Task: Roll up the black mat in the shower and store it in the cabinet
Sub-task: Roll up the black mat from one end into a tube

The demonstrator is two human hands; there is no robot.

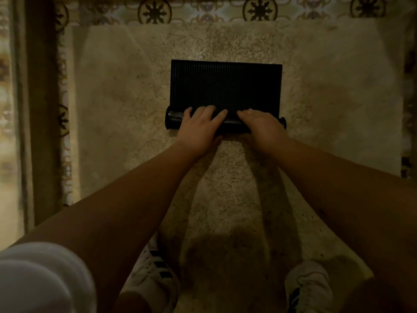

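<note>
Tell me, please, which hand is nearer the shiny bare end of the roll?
Left. The left hand rests on the roll right beside that shiny end; the right hand presses near the opposite end.

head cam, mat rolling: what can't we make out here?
- Middle of the rolled part of the black mat: covered by the left hand and right hand.
- Palms and grip: hidden, backs of hands face camera.
- Cabinet: outside the frame.
- Mat's underside: faces the floor.

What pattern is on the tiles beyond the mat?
Dark flower-like medallions in cream circles on the wall tiles, seen in the head view.
</note>
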